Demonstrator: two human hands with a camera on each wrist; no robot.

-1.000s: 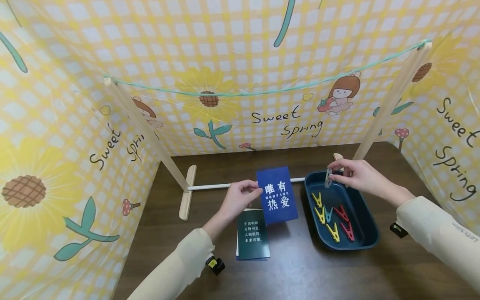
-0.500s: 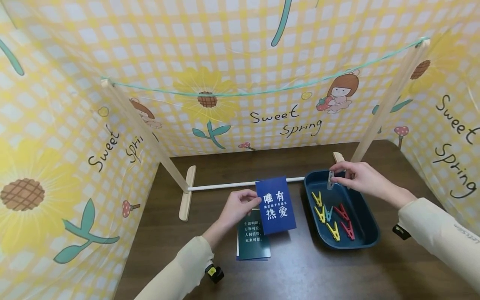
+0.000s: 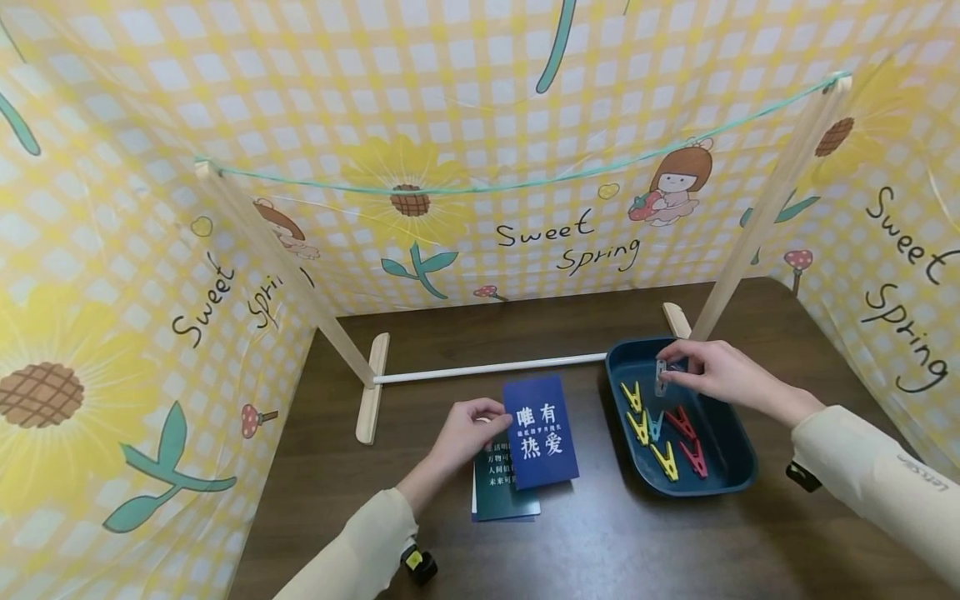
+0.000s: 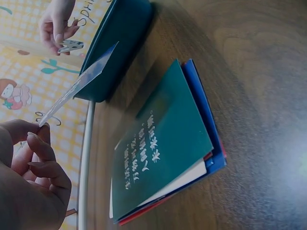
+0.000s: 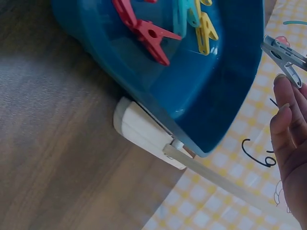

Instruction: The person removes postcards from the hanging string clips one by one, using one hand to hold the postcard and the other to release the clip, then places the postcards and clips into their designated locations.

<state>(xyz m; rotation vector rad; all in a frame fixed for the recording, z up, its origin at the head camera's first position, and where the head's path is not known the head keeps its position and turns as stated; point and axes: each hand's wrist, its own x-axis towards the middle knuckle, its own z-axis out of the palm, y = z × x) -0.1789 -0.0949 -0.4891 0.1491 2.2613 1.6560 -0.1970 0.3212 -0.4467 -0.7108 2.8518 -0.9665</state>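
Observation:
Between thumb and fingers my left hand [image 3: 461,435] pinches the left edge of a blue card [image 3: 542,429] with white lettering. That card is raised off the table and partly covers, in the head view, a stack of cards topped by a dark green one [image 4: 163,139]. My right hand [image 3: 726,375] pinches a pale grey clothespin [image 5: 283,56] over the back of a dark blue bin [image 3: 716,425]. Inside the bin lie yellow clothespins [image 3: 664,461], red clothespins [image 3: 694,457] and a teal one [image 3: 655,427].
Behind the hands stands a wooden frame, its left post [image 3: 285,275] and right post [image 3: 765,217] joined low by a white rod [image 3: 487,367]. A sagging green string [image 3: 540,182] spans the tops. Patterned cloth [image 3: 450,83] surrounds the brown table [image 3: 600,542].
My left hand has brought the blue card nearer the front and slightly left, so it overlaps more of the green card in view. My right hand and its clothespin have sunk slightly.

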